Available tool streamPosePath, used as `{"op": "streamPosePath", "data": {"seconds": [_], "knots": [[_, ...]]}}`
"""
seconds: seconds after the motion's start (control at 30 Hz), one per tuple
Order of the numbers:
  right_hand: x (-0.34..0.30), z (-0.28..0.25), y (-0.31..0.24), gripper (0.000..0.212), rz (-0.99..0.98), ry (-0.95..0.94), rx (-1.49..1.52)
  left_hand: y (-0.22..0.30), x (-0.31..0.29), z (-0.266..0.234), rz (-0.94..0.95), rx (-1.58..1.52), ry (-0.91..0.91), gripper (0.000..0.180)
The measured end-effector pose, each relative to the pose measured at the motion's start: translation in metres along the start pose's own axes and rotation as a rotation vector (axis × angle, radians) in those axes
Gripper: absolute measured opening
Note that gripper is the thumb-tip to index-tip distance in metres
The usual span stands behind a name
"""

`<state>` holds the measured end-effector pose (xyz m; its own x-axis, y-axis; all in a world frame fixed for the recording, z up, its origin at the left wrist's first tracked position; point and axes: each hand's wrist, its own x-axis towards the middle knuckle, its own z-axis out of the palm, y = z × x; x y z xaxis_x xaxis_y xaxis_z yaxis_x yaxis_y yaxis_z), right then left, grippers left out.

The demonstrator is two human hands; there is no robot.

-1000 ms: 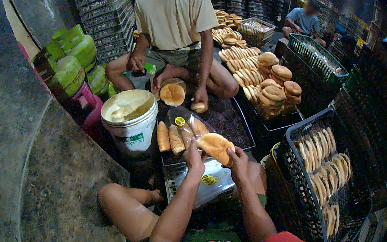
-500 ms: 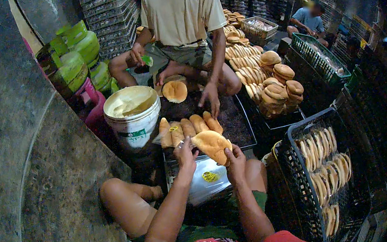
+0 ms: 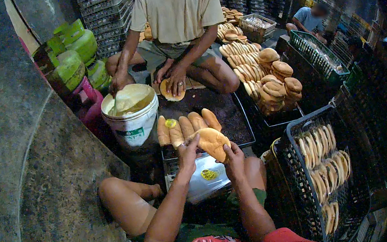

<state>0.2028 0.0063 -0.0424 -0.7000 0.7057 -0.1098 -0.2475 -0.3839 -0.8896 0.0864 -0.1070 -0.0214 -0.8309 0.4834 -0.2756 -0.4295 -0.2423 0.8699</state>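
A flat, golden-brown bread bun (image 3: 211, 143) is held between my two hands above the near edge of a dark tray (image 3: 236, 137). My left hand (image 3: 188, 154) grips its left side; my right hand (image 3: 234, 159) pinches its lower right edge, thumb on top. Just beyond lie several long bread rolls (image 3: 186, 126) in a row on the tray. A round yellow mark (image 3: 170, 123) shows over one roll; whether clear plastic covers it I cannot tell. Below my hands, clear plastic bags (image 3: 209, 189) with a yellow print lie in front of my lap.
Opposite, a person's hand (image 3: 119, 81) reaches into a white bucket (image 3: 133, 128) of pale cream; their other hand presses a round bun (image 3: 169, 94). Stacked buns (image 3: 272, 93) stand right, near a black crate (image 3: 298, 175) of filled bread. Green gas cylinders (image 3: 83, 47) stand left.
The other person's hand with the green-handled tool has gone down into the bucket, and their other hand has moved back onto the round bun. My hands still hold the bun, slightly turned.
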Motion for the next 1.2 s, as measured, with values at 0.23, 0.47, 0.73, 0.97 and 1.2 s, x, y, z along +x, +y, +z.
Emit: {"op": "streamPosePath", "data": {"seconds": [0.23, 0.47, 0.73, 0.97, 1.2], "knots": [[0.002, 0.022, 0.001, 0.036, 0.054, -0.043, 0.069, -0.017, -0.001, -0.001, -0.138, 0.359, -0.144, 0.057], [-0.018, 0.030, 0.006, 0.038, 0.072, -0.082, 0.013, -0.009, 0.035, -0.016, 0.074, -0.658, 0.297, 0.051], [-0.011, 0.023, 0.003, 0.026, -0.205, 0.049, -0.549, -0.036, -0.016, 0.041, 0.094, -0.378, 0.152, 0.041], [-0.021, -0.044, -0.103, 0.049, -0.040, -0.005, -0.635, -0.055, -0.046, 0.065, -0.054, 0.089, -0.318, 0.043], [-0.128, -0.167, -0.262, 0.052, -0.176, 0.121, -0.494, -0.048, 0.007, -0.046, 0.214, 1.490, -0.101, 0.042]]}}
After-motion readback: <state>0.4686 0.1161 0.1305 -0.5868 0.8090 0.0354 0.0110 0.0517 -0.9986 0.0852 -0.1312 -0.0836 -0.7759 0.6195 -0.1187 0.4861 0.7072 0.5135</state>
